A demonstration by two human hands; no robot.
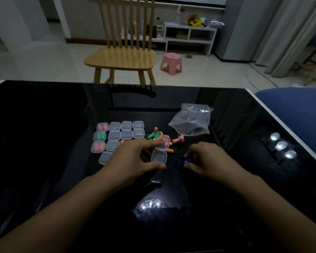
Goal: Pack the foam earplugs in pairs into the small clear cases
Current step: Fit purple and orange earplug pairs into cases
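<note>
Dim room, glossy black bench (44, 125). Your left hand (133, 157) grips the open clear case (159, 156), light, rigid and slippery; hold its sides. Your right hand (206, 159) pinches purple earplugs (186, 160), soft, compressible foam; loose ones (154, 134) lie just beyond.

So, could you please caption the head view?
Left hand holds open small clear case; right hand pinches purple foam earplugs.

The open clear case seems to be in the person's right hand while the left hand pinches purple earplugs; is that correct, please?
Not quite: the hands are swapped. In the head view the left hand holds the open clear case, and the right hand pinches the purple earplugs.
</note>
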